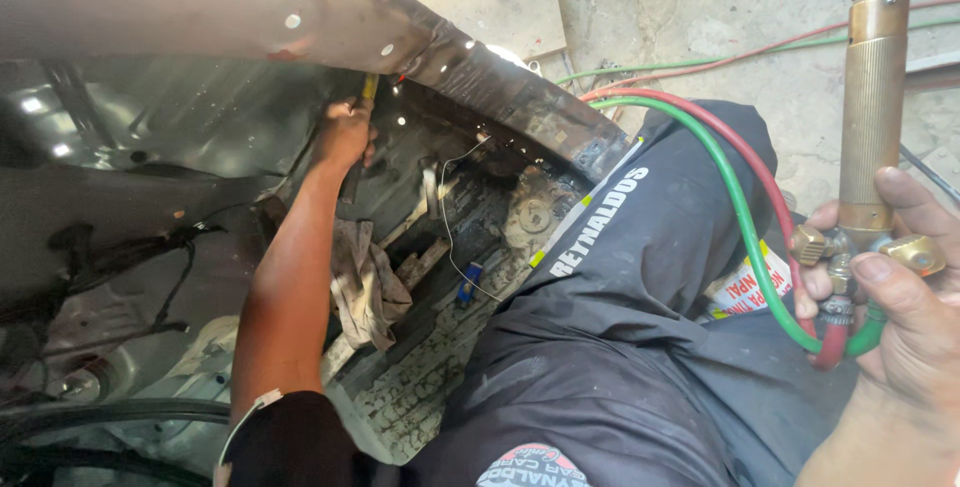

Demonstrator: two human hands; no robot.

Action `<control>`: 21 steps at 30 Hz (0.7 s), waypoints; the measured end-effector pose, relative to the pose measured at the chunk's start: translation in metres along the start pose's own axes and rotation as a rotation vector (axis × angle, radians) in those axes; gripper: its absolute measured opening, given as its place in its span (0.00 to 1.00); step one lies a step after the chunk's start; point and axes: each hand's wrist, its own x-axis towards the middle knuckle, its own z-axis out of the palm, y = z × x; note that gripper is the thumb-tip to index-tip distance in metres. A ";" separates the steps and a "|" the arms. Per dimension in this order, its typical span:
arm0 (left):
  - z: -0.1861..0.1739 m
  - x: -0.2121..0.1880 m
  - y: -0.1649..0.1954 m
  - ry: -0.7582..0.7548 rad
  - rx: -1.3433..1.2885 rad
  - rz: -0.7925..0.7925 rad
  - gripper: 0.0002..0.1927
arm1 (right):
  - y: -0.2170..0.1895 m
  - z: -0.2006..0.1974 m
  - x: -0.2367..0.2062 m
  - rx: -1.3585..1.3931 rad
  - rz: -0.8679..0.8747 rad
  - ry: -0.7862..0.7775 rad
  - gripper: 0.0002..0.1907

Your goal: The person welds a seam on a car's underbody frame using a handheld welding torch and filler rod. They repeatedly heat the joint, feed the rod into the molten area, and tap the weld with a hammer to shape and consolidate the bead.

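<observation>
My left hand [344,134] reaches up under a rusty, scorched sheet-metal car body edge [520,97] and grips a thin tool with a yellow handle [369,88], held against the metal. My right hand [893,277] holds a brass gas torch handle [871,117] upright at the right side, fingers around its valve knobs [915,253]. A red hose [770,192] and a green hose [735,197] run from the torch base over my dark trouser leg [620,287].
A dirty rag [368,282] and a small blue object [467,282] lie inside the car body cavity. A thin wire [445,217] hangs there. More red and green hoses [760,52] cross the concrete floor [700,7]. Black cables [90,427] sit at lower left.
</observation>
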 end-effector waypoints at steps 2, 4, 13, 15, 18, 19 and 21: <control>-0.003 -0.001 0.000 0.059 -0.024 0.007 0.13 | -0.001 0.003 0.000 -0.002 0.002 0.004 0.28; -0.002 -0.003 -0.001 0.102 -0.096 0.009 0.13 | -0.004 0.006 0.001 0.010 0.006 0.008 0.27; -0.007 0.007 0.002 -0.028 -0.109 -0.061 0.14 | -0.005 0.021 0.009 -0.033 0.010 0.027 0.25; -0.004 0.002 -0.008 0.015 -0.218 -0.165 0.15 | -0.004 0.019 0.008 -0.045 0.014 0.026 0.25; 0.013 -0.017 -0.032 0.153 -0.469 0.115 0.13 | -0.004 0.014 0.002 -0.003 0.018 0.014 0.25; 0.017 -0.024 -0.040 0.156 -0.538 0.120 0.11 | -0.003 0.013 0.002 0.010 0.018 0.018 0.25; 0.025 -0.035 -0.050 0.166 -0.678 0.128 0.12 | -0.003 0.010 0.003 0.036 0.021 0.016 0.25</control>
